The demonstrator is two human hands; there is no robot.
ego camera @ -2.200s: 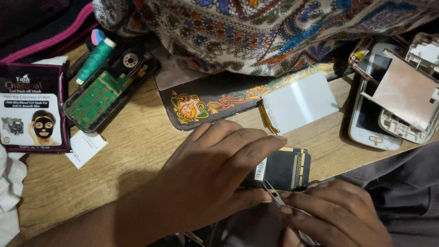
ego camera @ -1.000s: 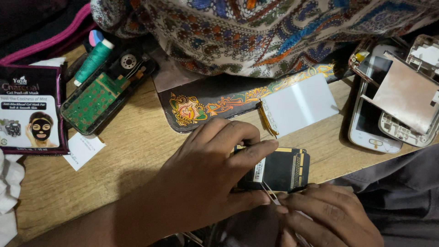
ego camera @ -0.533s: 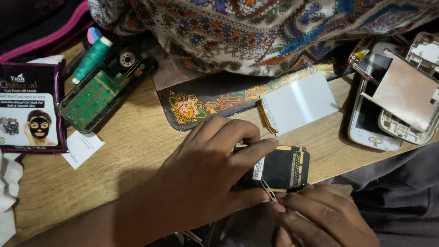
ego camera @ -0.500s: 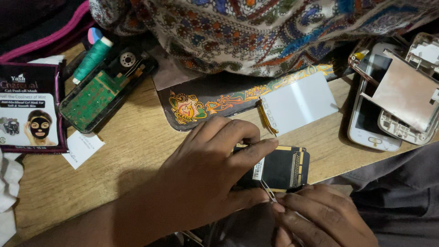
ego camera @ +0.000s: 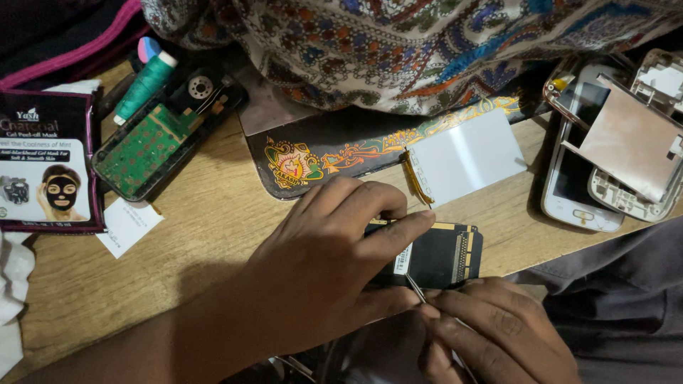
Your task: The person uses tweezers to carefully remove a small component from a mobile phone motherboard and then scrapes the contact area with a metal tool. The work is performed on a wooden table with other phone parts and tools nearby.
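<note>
The dark board (ego camera: 437,257) is pinned at the surface's (ego camera: 199,235) near edge under the left hand (ego camera: 320,270), fingers closed over it as half a second ago. A thin metal tool (ego camera: 415,287) is pinched in the right hand (ego camera: 491,334), its tip kept at the board's edge. Little is changed. Beyond lie a white panel (ego camera: 466,156), opened phones (ego camera: 605,156) and patterned cloth (ego camera: 413,43).

Wood table (ego camera: 213,213): green circuit board (ego camera: 142,146), white panel (ego camera: 466,156), sachet (ego camera: 46,167).

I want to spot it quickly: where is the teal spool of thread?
In the head view, the teal spool of thread lies upper left, touching the open phone with the green circuit board.
</note>
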